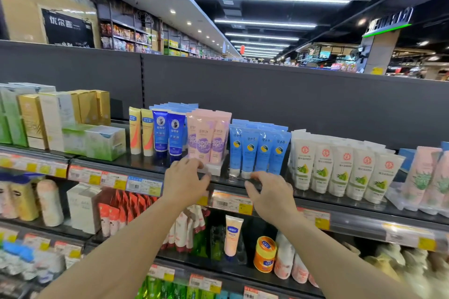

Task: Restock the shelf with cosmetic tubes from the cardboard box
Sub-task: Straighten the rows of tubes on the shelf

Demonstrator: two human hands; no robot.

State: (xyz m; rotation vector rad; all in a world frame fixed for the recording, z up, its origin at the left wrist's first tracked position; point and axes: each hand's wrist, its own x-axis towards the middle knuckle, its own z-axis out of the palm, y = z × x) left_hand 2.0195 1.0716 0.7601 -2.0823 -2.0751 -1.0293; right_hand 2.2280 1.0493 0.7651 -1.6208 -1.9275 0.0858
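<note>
while both hands reach to the shelf (136, 164) edge, the left hand (185, 181) touches the pink tubes (209, 138) and the right hand (272, 193) the blue tubes (258, 150); fingers curled, grasping nothing.

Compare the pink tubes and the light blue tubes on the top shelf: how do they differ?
The pink tubes are taller and wider than the light blue tubes. The pink tubes carry a purple label patch; the light blue tubes carry a small yellow-and-dark round mark. The left hand is by the pink tubes' base, the right hand below the light blue tubes. Both rows stand cap-down.
</note>
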